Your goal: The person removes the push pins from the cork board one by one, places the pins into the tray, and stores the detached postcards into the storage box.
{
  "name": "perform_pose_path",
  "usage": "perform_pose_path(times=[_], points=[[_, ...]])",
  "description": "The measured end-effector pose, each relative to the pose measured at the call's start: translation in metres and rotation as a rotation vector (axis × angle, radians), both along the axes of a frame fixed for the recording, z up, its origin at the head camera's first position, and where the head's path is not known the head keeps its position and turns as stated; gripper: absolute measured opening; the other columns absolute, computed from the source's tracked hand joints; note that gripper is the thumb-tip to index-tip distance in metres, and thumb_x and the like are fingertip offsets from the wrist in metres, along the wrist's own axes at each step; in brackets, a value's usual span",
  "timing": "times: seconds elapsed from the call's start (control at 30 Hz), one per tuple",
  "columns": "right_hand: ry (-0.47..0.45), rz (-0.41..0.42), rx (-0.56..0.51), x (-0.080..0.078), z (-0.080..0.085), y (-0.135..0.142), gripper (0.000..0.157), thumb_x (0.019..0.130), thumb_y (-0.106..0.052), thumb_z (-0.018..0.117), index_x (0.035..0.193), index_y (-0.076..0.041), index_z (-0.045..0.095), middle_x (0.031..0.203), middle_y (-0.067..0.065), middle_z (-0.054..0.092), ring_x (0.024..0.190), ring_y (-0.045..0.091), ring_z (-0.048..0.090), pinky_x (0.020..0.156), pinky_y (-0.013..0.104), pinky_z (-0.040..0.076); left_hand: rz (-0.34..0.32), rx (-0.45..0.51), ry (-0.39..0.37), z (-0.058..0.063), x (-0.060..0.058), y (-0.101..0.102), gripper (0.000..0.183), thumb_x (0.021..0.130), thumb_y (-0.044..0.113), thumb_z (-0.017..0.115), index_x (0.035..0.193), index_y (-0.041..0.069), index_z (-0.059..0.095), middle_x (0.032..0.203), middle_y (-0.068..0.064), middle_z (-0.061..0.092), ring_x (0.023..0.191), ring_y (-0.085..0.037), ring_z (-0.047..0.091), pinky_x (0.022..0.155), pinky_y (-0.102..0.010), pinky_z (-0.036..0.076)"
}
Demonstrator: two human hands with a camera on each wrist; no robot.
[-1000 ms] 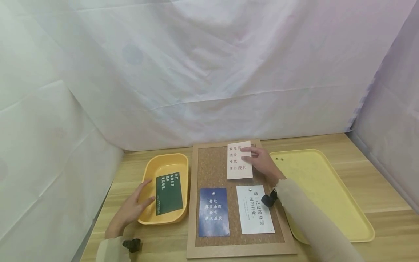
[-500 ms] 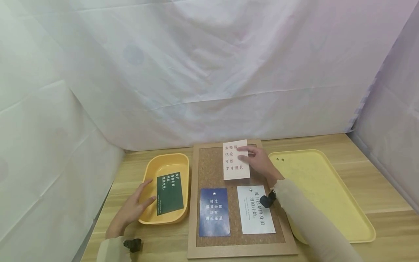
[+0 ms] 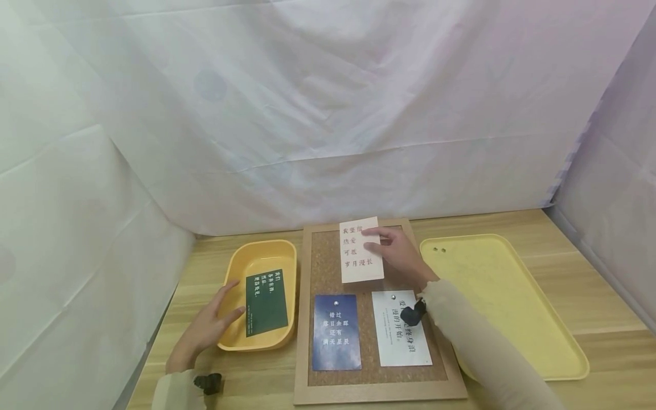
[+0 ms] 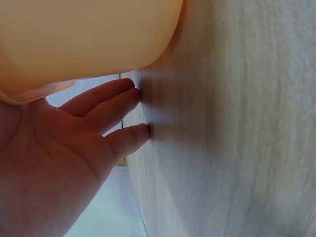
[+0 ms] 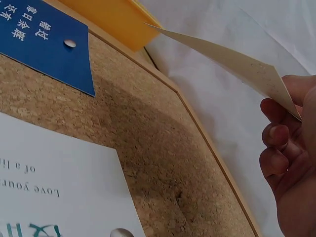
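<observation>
My right hand (image 3: pixel 402 253) pinches a pale card (image 3: pixel 359 265) with red writing between thumb and fingers. In the right wrist view, that card (image 5: pixel 232 61) slants in the air above the corkboard (image 5: pixel 133 113). On the corkboard (image 3: pixel 328 250) lie a blue card (image 3: pixel 335 353) and a white card (image 3: pixel 392 341), each with a round pin at its top. My left hand (image 3: pixel 205 322) rests at the left rim of an orange-yellow plastic basin (image 3: pixel 256 247), fingers fairly straight. In the left wrist view, fingertips of my left hand (image 4: pixel 84 133) touch the tabletop beside the basin. A green card (image 3: pixel 266 313) lies in the basin.
A pale yellow tray (image 3: pixel 502 307) stands right of the corkboard, partly under my right sleeve (image 3: pixel 476 336). Two small pins (image 3: pixel 439 249) lie at its far left corner. White cloth (image 3: pixel 328 114) hangs behind and beside the wooden table (image 3: pixel 517 219).
My right hand has moved to the left with the pale card, over the upper part of the corkboard. My left hand stays at the basin.
</observation>
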State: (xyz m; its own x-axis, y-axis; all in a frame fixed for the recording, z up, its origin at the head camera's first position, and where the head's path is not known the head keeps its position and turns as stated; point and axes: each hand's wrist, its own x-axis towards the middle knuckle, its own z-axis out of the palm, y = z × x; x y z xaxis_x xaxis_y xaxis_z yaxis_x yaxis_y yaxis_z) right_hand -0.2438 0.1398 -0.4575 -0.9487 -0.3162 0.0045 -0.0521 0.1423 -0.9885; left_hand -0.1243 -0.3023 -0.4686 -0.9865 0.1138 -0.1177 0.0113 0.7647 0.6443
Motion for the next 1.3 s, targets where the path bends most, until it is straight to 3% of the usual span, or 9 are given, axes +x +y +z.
perform_pose_path(times=[0.17, 0.33, 0.6, 0.83, 1.07, 1.3], points=[[-0.034, 0.026, -0.074, 0.001, -0.001, -0.004, 0.037, 0.097, -0.017, 0.065, 0.134, -0.014, 0.061, 0.124, 0.015, 0.068, 0.097, 0.028, 0.072, 0.078, 0.041, 0.061, -0.003, 0.001, 0.003, 0.0, 0.0, 0.0, 0.069, 0.1, 0.041, 0.056, 0.157, 0.018, 0.024, 0.16, -0.025, 0.024, 0.142, -0.054, 0.024, 0.109, -0.072, 0.023], [0.005, 0.032, -0.098, 0.0, -0.001, -0.011, 0.036, 0.095, -0.012, 0.066, 0.13, -0.01, 0.063, 0.126, 0.016, 0.066, 0.098, 0.028, 0.072, 0.079, 0.041, 0.061, 0.0, -0.005, 0.003, 0.0, -0.001, 0.0, 0.069, 0.1, 0.042, 0.056, 0.156, 0.018, 0.024, 0.16, -0.025, 0.024, 0.142, -0.054, 0.024, 0.109, -0.072, 0.023], [0.04, 0.01, -0.002, 0.001, 0.005, -0.021, 0.032, 0.093, -0.018, 0.07, 0.125, -0.018, 0.068, 0.124, 0.009, 0.069, 0.095, 0.023, 0.073, 0.075, 0.037, 0.061, 0.004, -0.008, 0.004, -0.002, -0.002, -0.001, 0.069, 0.1, 0.042, 0.056, 0.157, 0.018, 0.025, 0.16, -0.024, 0.024, 0.143, -0.053, 0.024, 0.11, -0.071, 0.023], [0.081, 0.05, 0.074, 0.004, 0.011, -0.032, 0.032, 0.094, -0.025, 0.07, 0.126, -0.025, 0.067, 0.126, 0.002, 0.067, 0.101, 0.02, 0.07, 0.077, 0.036, 0.06, 0.014, -0.006, -0.023, 0.0, -0.002, 0.0, 0.07, 0.1, 0.042, 0.056, 0.157, 0.019, 0.023, 0.161, -0.024, 0.022, 0.143, -0.053, 0.022, 0.11, -0.071, 0.021], [0.062, 0.095, 0.017, 0.005, 0.016, -0.044, 0.035, 0.094, -0.026, 0.069, 0.128, -0.022, 0.065, 0.132, 0.002, 0.063, 0.106, 0.023, 0.068, 0.082, 0.037, 0.059, 0.011, -0.002, -0.018, 0.0, -0.002, 0.0, 0.069, 0.1, 0.041, 0.056, 0.157, 0.019, 0.023, 0.161, -0.024, 0.022, 0.144, -0.052, 0.021, 0.111, -0.071, 0.021], [0.096, 0.106, 0.075, 0.007, 0.016, -0.055, 0.033, 0.095, -0.03, 0.068, 0.128, -0.028, 0.065, 0.136, -0.006, 0.061, 0.111, 0.018, 0.065, 0.086, 0.034, 0.058, 0.012, -0.003, -0.006, -0.001, -0.001, 0.0, 0.069, 0.1, 0.041, 0.057, 0.157, 0.019, 0.024, 0.161, -0.024, 0.023, 0.143, -0.053, 0.023, 0.111, -0.071, 0.022]])
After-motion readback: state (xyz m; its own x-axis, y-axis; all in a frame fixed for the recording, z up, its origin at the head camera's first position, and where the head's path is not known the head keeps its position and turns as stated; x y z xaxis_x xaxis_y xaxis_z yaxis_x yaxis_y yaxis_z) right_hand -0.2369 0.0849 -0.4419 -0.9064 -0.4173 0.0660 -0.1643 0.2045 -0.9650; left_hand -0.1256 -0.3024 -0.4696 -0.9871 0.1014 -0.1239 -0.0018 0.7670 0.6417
